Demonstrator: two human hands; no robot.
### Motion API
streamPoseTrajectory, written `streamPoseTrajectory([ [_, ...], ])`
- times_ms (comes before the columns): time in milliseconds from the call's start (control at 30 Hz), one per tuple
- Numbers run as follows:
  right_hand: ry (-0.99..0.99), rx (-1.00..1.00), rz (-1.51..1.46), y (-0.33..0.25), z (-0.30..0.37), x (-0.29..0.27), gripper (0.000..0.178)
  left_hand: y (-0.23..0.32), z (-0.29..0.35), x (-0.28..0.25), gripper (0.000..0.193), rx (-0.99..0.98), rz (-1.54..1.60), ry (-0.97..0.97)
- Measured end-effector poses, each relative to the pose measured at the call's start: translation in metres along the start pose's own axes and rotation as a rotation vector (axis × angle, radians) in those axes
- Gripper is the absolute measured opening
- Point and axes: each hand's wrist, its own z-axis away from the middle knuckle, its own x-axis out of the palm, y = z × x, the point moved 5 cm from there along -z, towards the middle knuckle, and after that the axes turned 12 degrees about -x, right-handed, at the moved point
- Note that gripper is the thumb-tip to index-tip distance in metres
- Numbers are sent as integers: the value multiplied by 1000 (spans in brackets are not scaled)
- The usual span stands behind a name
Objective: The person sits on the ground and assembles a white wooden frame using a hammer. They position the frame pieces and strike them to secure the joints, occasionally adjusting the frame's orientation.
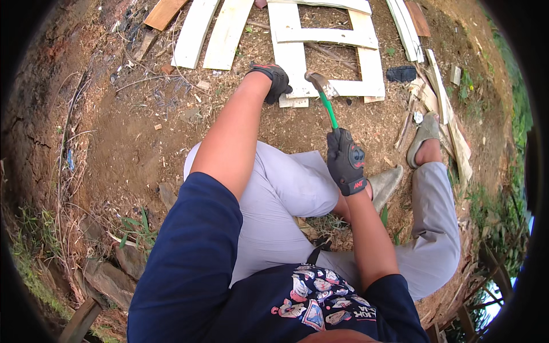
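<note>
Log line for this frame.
left hand: at wooden frame, near-left corner | right hand: holds hammer | hammer head: over near board, contact unclear

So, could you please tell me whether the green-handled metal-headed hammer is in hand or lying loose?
The hammer is in hand: the black-gloved right hand is wrapped around the lower end of its handle.

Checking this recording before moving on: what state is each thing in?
Hammer: held, head away from the body
Right hand: gloved, closed around the hammer
Left hand: gloved, curled; grip unclear
Wooden frame: lying on the ground, slats crossing
Pale boards: lying apart from the frame
Slip-on shoes: worn
</note>
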Motion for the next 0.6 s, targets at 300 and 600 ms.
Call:
streamPoseTrajectory([
  [300,-222,147,158,20,-15,-3,35,-8,-13,4,59,-24,-16,6],
  [600,-308,143,337,36,-32,-260,40,-13,51,-49,65,-741,630,364],
])
